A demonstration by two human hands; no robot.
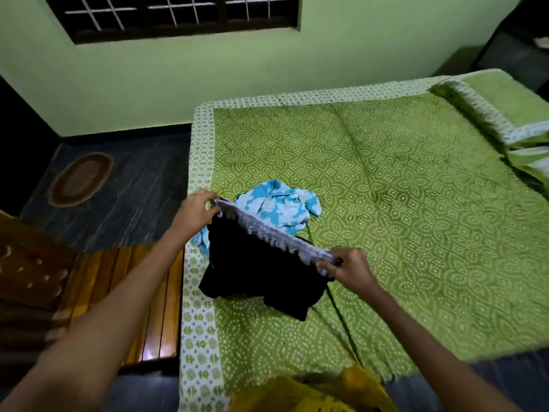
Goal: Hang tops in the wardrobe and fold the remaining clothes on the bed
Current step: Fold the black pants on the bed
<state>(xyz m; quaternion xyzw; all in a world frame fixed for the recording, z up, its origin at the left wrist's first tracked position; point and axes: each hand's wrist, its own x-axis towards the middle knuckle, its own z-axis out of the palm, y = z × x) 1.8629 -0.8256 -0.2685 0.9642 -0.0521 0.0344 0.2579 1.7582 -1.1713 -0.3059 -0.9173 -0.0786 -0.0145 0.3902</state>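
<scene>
Both hands' grip on waistband ends (taut), black garment (255, 272) hanging below

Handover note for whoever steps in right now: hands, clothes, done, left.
Left hand: pinches one end of the grey waistband of the black garment.
Right hand: pinches the other end; the band is stretched between them, with the lower part of the garment resting on the bed.
Blue-and-white garment: crumpled on the bed just behind the black one, unfolded.
Done: no folded pieces in view; the wardrobe is not in view, so hung tops cannot be checked.
Left: lay the black garment flat and fold it, then deal with the blue-and-white one.
</scene>
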